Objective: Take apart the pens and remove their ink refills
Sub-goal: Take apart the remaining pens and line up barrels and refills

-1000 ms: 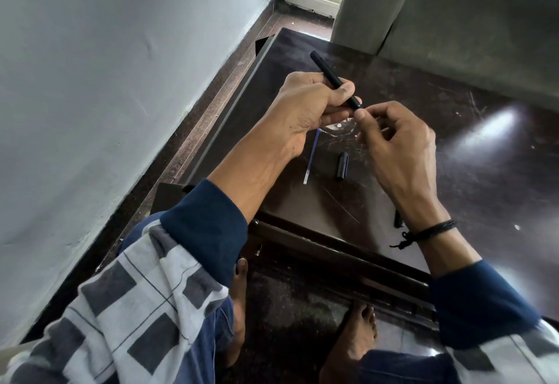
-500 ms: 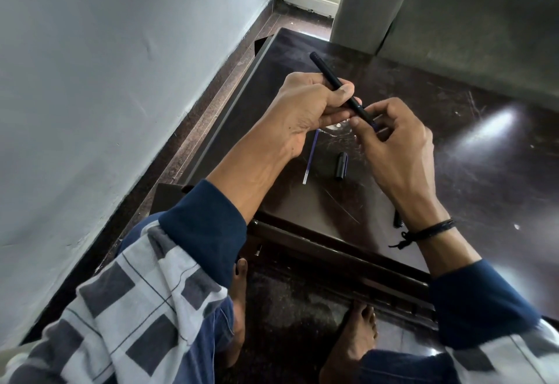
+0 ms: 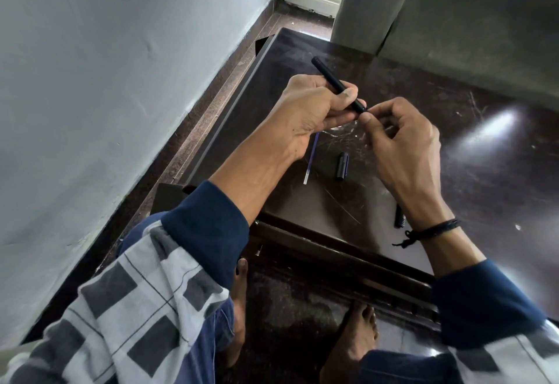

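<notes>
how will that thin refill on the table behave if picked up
The refill is a very thin tube, so it is probably almost weightless and may flex slightly. It looks round and lies flat on the glossy table, so a nudge would likely roll it, and pinching it up may be fiddly.

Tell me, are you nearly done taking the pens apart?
Partly. Done: one refill lies on the table beside a black pen piece, with a second black piece near the right wrist. In hand: the left hand holds a black pen while the right hand pinches its near end. Left: that pen's refill is not out yet.
</notes>
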### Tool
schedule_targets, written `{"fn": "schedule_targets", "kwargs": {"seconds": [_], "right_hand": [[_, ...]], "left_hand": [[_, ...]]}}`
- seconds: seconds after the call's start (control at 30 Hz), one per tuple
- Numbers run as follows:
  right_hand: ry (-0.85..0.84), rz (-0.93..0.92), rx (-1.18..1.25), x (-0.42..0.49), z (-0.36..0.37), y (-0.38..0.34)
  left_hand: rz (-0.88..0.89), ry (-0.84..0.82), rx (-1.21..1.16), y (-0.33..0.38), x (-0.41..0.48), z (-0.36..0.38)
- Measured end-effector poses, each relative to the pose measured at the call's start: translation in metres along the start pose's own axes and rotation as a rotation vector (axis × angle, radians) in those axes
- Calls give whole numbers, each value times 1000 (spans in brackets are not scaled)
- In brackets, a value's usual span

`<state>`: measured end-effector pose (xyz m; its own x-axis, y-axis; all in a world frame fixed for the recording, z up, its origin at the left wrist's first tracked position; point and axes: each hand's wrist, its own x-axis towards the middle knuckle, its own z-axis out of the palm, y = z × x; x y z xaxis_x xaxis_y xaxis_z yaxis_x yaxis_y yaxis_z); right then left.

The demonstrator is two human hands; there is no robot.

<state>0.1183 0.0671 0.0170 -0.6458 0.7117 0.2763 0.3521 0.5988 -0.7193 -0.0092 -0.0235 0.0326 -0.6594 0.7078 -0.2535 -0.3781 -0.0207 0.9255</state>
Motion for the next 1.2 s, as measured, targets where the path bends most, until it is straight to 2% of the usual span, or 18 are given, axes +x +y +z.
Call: {"fn": "schedule_targets", "kwargs": {"seconds": [0.47,0.73,0.93,1.2], "right_hand": [[-34,52,23,4,-4,0],[-242,198,294,10,-10,3],[-227,155,-190,16,-21,14],[-385,147,-359,13,-18,19]], "left_hand": [[6,-13,13,0,-2,0],[18,13,22,1,-2,0],[29,156,-81,6,4,-6],[44,223,-112,6,7,-9]]}}
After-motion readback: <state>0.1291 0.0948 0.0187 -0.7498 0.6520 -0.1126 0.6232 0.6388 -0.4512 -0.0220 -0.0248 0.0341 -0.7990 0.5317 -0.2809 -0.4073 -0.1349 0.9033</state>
